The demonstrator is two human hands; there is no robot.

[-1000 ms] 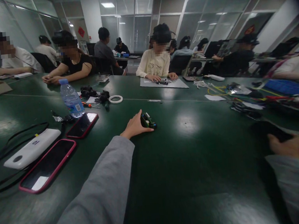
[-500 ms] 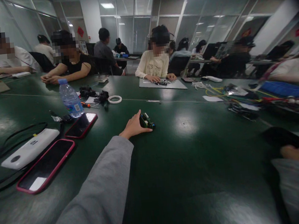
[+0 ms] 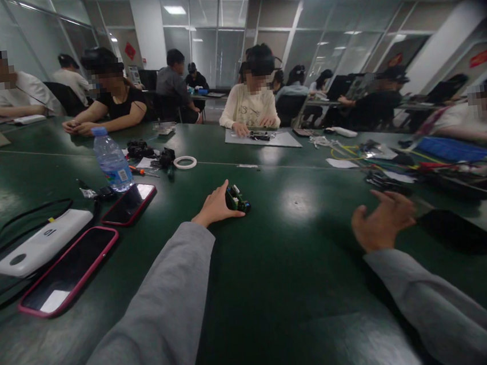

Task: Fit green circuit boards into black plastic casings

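Right hand [image 3: 381, 222] now off black object [image 3: 457, 232]; left hand [image 3: 215, 206] still gripping board [image 3: 238, 199].

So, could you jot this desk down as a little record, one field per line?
Left hand: gripping a small green circuit board
Right hand: open, apparently empty, beside a dark flat object
Pink phone: flat, screen up
Red phone: flat, just beyond it
Bottle: clear, blue-capped, upright beyond the red phone
White device: oblong, beside the pink phone
White ring: lying beyond the green circuit board
Opposite: person in a cream top
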